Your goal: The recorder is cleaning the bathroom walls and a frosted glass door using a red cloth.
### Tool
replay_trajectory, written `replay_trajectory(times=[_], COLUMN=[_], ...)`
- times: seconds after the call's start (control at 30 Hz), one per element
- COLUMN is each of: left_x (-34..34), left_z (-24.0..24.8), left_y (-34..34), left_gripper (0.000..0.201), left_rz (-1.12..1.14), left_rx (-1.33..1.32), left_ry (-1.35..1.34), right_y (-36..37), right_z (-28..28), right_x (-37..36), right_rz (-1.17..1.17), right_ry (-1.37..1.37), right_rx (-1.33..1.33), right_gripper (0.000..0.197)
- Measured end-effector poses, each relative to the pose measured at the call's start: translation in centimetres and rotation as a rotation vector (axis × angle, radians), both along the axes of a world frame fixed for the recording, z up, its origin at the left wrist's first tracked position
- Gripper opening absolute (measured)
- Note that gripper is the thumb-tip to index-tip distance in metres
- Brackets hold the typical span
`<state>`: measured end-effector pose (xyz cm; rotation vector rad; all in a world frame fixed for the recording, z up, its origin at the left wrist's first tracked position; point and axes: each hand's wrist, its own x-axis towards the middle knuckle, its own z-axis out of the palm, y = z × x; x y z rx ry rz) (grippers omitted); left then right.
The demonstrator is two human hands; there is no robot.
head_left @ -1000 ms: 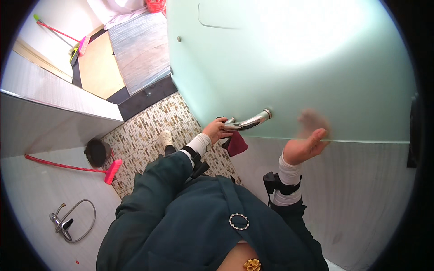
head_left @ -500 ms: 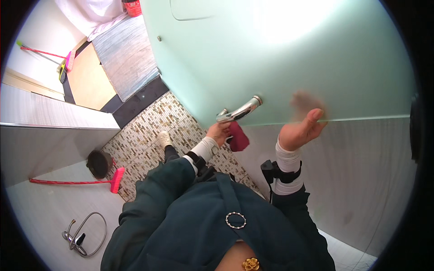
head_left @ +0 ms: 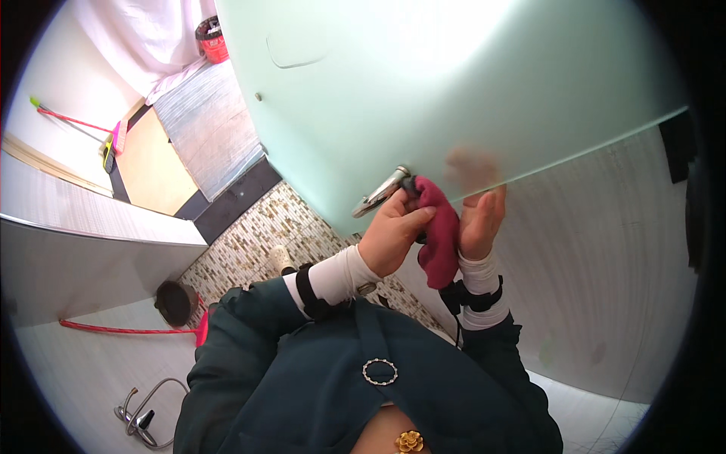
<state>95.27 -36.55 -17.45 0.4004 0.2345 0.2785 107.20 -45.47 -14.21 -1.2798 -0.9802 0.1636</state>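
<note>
My left hand (head_left: 389, 236) is closed, pinching a dark red cloth (head_left: 440, 246) that hangs down beside my right wrist. A dark edge or lining shows at the cloth's upper end. Just beyond the left hand is a chrome handle (head_left: 380, 194) on a frosted glass door (head_left: 333, 129). My right hand (head_left: 481, 225) grips the door's edge, thumb and palm on the near side. Its fingers appear blurred through the glass. I cannot tell whether the cloth touches the door.
Left of me, a dark bucket (head_left: 176, 303), a red-handled broom (head_left: 128, 327) and a shower hose (head_left: 151, 405) stand or hang near the wall. Beyond the dark raised sill (head_left: 238, 197) are another broom (head_left: 83, 121) and a red bin (head_left: 214, 47). Patterned tiles (head_left: 242, 227) cover the floor.
My left hand has moved up and right from below the handle, bringing the cloth next to my right hand. My right hand stays at the door's edge, which now slants more in view.
</note>
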Motion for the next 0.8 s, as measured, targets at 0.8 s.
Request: replay_trajectory(times=[0.8], left_x=[2.9], left_z=[6.5], left_y=[8.4], left_gripper=[0.056], left_rz=[0.896], left_rx=[2.840], left_ry=[-0.418], right_y=[-0.4], right_z=[-2.8], right_x=[-1.1], right_rz=[0.370], right_ry=[0.593], right_rx=[0.190], right_gripper=[0.063])
